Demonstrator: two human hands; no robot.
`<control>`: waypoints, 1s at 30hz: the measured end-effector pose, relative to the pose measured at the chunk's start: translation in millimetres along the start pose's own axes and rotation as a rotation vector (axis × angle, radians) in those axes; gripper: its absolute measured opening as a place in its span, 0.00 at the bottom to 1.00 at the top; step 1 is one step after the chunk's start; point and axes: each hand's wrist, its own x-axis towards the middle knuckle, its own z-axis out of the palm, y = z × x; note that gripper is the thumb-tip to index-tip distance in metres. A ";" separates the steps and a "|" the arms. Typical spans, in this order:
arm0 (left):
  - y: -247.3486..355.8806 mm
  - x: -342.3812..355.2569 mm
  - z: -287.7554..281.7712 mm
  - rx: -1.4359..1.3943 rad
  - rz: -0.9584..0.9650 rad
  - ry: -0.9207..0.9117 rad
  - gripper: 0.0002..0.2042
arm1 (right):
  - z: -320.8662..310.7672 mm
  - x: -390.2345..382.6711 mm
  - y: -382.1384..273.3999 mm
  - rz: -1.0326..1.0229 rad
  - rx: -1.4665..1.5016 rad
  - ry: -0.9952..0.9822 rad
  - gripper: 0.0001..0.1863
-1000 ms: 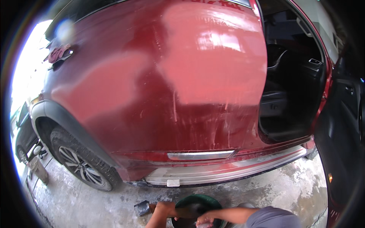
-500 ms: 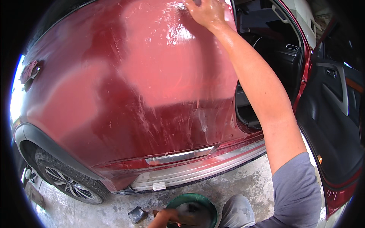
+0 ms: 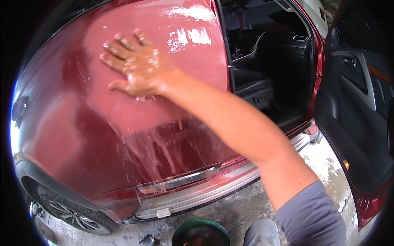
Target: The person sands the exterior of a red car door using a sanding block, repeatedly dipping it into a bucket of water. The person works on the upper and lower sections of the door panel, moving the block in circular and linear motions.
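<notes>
Work surface: light red matte patch (image 3: pixel 143 117) on the side panel (image 3: pixel 98 164) of a dark red car, straight ahead, upper middle of view. Wet: glossy film up top, milky runs below onto the darker paint.

Right hand (image 3: pixel 139 65): splayed wide, palm toward the patch, looks to be in contact. Wet back. Pinkish bits at the palm's lower edge; can't tell if something's under it or it's reflection. Left hand: can't tell. Skin-toned blur inside the green basin (image 3: pixel 201 221) may be it.

Step, my read: wiping the wetted patch by hand. Next move would call for a flat palm, light even pressure, following the panel's curve. Dripping water and a slick surface could spoil the feel.

Around: second light patch (image 3: pixel 55 137) further left, rear wheel (image 3: pixel 78 217) below it. Silver running board (image 3: pixel 221 190) under the panel, small white block (image 3: pixel 163 212) on its edge; easy to knock off. Dark block (image 3: pixel 147 240) on the concrete floor (image 3: pixel 242 201). Basin sits beside the person's knee (image 3: pixel 262 233), limiting foot room. Open front door (image 3: pixel 349 131) closes off the right side.
</notes>
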 end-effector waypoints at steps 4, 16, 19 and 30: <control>-0.2 7.8 4.4 -0.037 -0.029 -0.008 0.34 | -21.0 -48.8 45.6 0.131 -0.006 0.052 0.44; -12.2 35.2 35.1 -0.123 -0.169 -0.182 0.32 | -6.7 -318.1 -222.5 -0.041 1.099 -0.248 0.50; -19.7 29.4 12.1 -0.157 -0.124 -0.206 0.31 | -37.0 -406.6 -315.0 0.074 1.433 -0.742 0.58; -39.0 -152.3 -9.8 -0.463 -0.125 0.390 0.31 | -55.8 -477.5 -407.3 0.283 1.905 -1.150 0.68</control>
